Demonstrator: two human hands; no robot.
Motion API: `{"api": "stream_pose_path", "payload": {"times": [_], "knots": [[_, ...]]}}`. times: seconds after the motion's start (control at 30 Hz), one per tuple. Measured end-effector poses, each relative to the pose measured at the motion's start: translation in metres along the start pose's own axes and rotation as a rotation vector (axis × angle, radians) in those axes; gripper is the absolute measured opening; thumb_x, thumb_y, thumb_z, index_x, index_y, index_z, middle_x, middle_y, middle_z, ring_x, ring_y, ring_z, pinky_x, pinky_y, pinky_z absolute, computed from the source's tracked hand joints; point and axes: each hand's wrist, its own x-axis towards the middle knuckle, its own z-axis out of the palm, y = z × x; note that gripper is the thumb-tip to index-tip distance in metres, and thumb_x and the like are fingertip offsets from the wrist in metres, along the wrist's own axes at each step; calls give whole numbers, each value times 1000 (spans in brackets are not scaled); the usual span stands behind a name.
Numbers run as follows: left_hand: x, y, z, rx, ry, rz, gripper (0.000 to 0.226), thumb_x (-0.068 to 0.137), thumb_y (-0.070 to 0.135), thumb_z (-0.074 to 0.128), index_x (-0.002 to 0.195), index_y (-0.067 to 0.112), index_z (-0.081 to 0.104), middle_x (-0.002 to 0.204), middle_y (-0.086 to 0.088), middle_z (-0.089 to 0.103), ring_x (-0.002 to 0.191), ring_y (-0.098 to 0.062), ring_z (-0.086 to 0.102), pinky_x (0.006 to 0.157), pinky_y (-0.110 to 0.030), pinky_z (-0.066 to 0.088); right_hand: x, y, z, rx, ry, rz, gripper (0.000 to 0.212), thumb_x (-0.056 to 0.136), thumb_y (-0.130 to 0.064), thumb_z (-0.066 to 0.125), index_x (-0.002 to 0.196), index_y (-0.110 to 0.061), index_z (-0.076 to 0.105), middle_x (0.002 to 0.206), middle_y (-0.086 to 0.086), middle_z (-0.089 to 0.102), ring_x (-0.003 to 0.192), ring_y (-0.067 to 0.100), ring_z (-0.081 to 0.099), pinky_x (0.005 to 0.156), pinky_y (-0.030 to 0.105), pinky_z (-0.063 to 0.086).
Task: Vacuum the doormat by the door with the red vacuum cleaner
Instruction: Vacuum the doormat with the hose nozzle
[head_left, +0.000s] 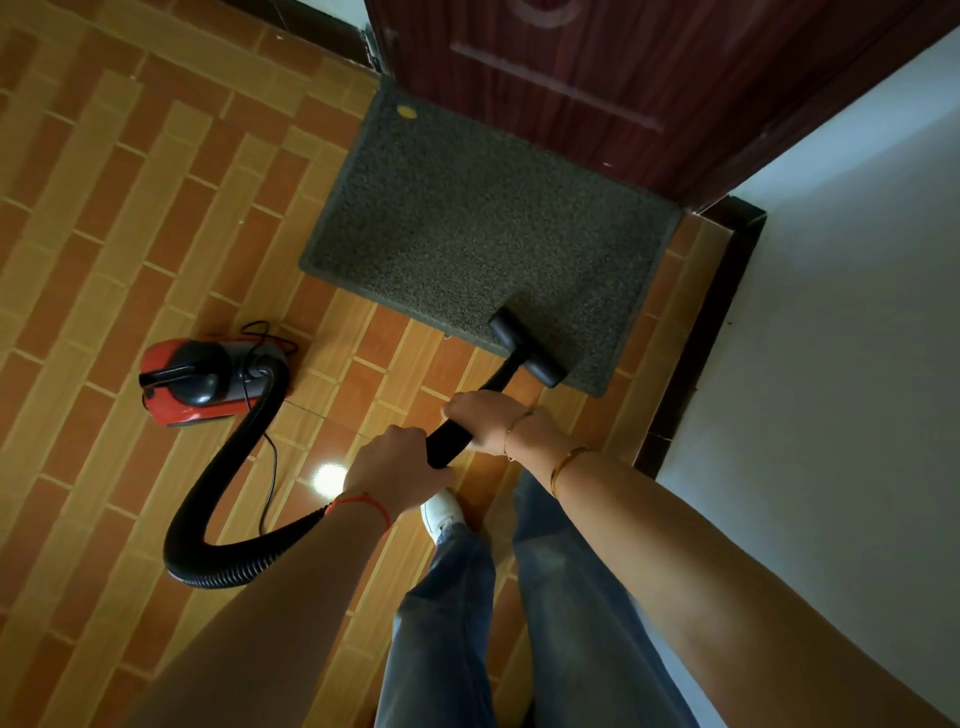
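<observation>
Both hands grip the rigid black tube (470, 415) of the vacuum. My left hand (397, 465) wraps its fingers around the near end of the tube, where the hose joins. My right hand (488, 418) closes around the tube farther along, nearer the nozzle. A red string bracelet (363, 503) circles my left wrist; thin gold bangles (563, 462) sit on my right wrist.

At the far end of the tube, the flat black nozzle (527, 347) rests on the near right corner of the doormat (467, 223). This doormat is rectangular, dark grey, with a coarse speckled pile and a smooth raised border. Its far edge lies against the dark red wooden door (597, 67). A small yellow spot (406, 110) marks the mat's far left corner.

Behind my left hand, the ribbed black hose (218, 499) curves in a wide loop across the floor (130, 208) and rises to the red vacuum cleaner (208, 382). That rounded canister, with a black handle, stands to the left of the doormat, well apart from it. A thin black cord (270, 467) trails beside it.

Glossy orange and tan brick-shaped tiles cover the floor. My jeans (561, 597) and one white shoe (441, 512) show below my hands. A plain white wall (831, 312) with a dark baseboard stands on the right.
</observation>
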Motion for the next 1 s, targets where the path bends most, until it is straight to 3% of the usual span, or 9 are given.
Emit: {"api": "stream_pose_path", "payload": {"times": [0.17, 0.47, 0.7, 0.87, 1.0], "knots": [[1, 22, -15, -24, 22, 4, 21, 79, 41, 59, 84, 20, 59, 67, 4, 57, 54, -11, 55, 43, -21, 41, -6, 16, -24, -15, -40, -8, 7, 88, -8, 56, 92, -9, 51, 97, 11, 61, 83, 26, 64, 61, 31, 44], [7, 41, -32, -44, 30, -22, 18, 79, 40, 58, 80, 22, 56, 64, 5, 55, 50, -9, 51, 41, -20, 34, -5, 36, -45, -29, -61, -51, 5, 88, -11, 57, 92, -10, 55, 92, 9, 62, 79, 25, 64, 60, 33, 48], [24, 70, -42, -154, 42, -38, 19, 81, 39, 58, 81, 20, 55, 68, 5, 53, 52, -7, 49, 42, -18, 32, -2, 67, -70, -114, -58, -95, 16, 87, -1, 56, 101, -9, 56, 104, 8, 62, 94, 23, 64, 76, 34, 52], [45, 94, -53, -195, 55, -42, 22, 78, 40, 59, 83, 18, 60, 71, 2, 59, 58, -13, 58, 44, -22, 40, 0, 96, -89, -134, -50, -99, 15, 87, -3, 58, 95, -14, 52, 104, 4, 58, 95, 20, 61, 69, 27, 40], [65, 115, -62, -198, 58, -28, 25, 79, 41, 60, 88, 17, 61, 73, 1, 59, 61, -15, 59, 46, -24, 43, 4, 124, -103, -139, -50, -101, 16, 87, -3, 58, 96, -14, 52, 107, 4, 58, 98, 20, 61, 73, 28, 45]]}}
